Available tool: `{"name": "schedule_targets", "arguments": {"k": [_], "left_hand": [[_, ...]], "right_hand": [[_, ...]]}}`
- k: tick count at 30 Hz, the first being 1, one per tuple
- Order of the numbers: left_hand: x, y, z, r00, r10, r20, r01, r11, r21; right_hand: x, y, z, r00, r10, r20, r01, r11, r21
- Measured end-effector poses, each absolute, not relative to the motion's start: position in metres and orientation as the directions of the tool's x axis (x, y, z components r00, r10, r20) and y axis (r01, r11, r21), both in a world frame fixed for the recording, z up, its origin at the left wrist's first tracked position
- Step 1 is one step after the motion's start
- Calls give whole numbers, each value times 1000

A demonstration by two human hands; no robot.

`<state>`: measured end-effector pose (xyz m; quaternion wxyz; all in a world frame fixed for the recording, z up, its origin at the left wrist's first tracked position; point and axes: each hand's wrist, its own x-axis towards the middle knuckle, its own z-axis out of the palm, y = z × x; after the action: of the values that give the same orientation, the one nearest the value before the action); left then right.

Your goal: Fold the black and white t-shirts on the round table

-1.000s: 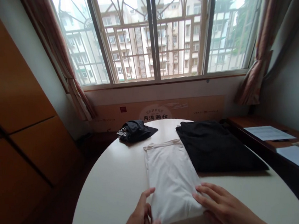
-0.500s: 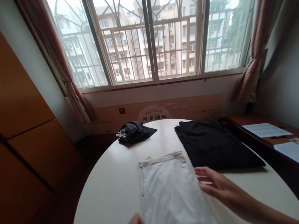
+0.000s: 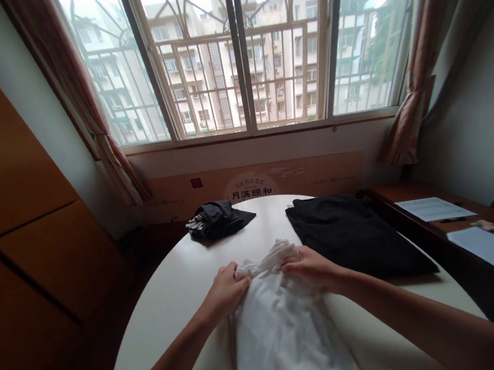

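Observation:
A white cloth garment (image 3: 285, 346) lies lengthwise on the round white table (image 3: 162, 300), spreading toward me. Its far end is gathered into a rumpled roll. My left hand (image 3: 227, 292) grips the left side of that roll, and my right hand (image 3: 311, 269) grips the right side. The near part of the garment hangs out of view at the bottom of the picture. A folded black garment (image 3: 350, 239) lies just beyond my right hand, apart from it.
A dark crumpled bundle (image 3: 215, 220) sits at the table's far edge. To the right stands a wooden desk (image 3: 412, 203) with papers (image 3: 492, 250) on it. Wooden cabinet doors (image 3: 16, 174) fill the left, and a barred window (image 3: 237, 56) lies ahead.
The white garment has gone from a neat folded packet to a longer flat piece. Its far end is now gathered up in both hands, which have moved from the near end to the far end.

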<state>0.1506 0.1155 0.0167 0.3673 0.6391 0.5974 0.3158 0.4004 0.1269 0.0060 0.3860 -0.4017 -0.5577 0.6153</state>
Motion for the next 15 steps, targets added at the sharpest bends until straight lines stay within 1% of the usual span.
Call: {"name": "schedule_targets", "arguments": {"k": [2,3,4,5,7,9,11,13,15], "left_hand": [[154,114,17,19,1000,17,418,-23,908],[156,113,17,26,1000,6,318,-14,948],[158,112,19,75,997,-30,207,14,978],[160,111,20,158,984,-77,104,61,993],[166,111,22,353,923,-151,-20,169,985],[174,111,26,482,856,-187,-43,237,971],[189,113,32,528,826,-198,-35,254,967],[210,116,41,578,798,-168,-48,239,970],[236,120,52,628,770,-107,-92,210,973]], "right_hand": [[404,125,7,-353,935,27,-121,-16,-993],[406,124,7,-345,938,38,-166,-21,-986],[409,122,9,-335,942,28,-207,-45,-977],[413,120,11,-322,947,8,-239,-74,-968],[423,115,17,-291,957,-19,-276,-103,-956],[438,109,26,-249,968,-9,-291,-83,-953],[457,102,37,-213,977,7,-290,-57,-955],[481,97,49,-197,980,2,-268,-52,-962],[509,94,62,-198,980,5,-224,-40,-974]]}}
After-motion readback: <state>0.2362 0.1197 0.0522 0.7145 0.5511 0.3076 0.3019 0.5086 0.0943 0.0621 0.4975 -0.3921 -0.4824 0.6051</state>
